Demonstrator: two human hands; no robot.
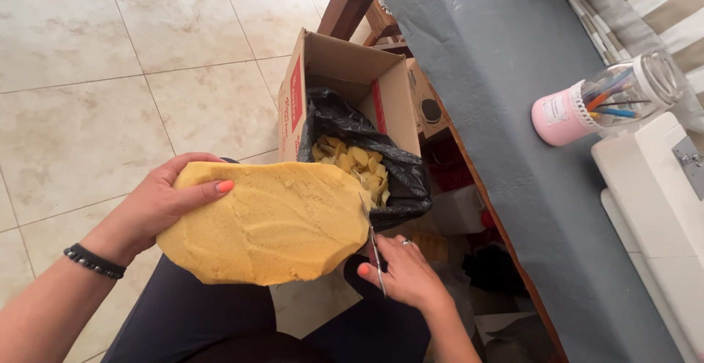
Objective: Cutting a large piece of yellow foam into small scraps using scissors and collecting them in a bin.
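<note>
1. The left hand (165, 202) grips the far left edge of a big yellow foam slab (268, 224), thumb pressed on its top, fingers hidden under it.
2. The slab is held flat over the lap, between both hands.
3. The right hand (403, 271) is closed around scissors (372, 242), whose blades meet the slab's right edge.
4. Just behind the slab stands a cardboard box (334, 62) lined with a black bag (345, 125), holding yellow foam pieces (359, 163).
5. At right is a grey counter (506, 99).
</note>
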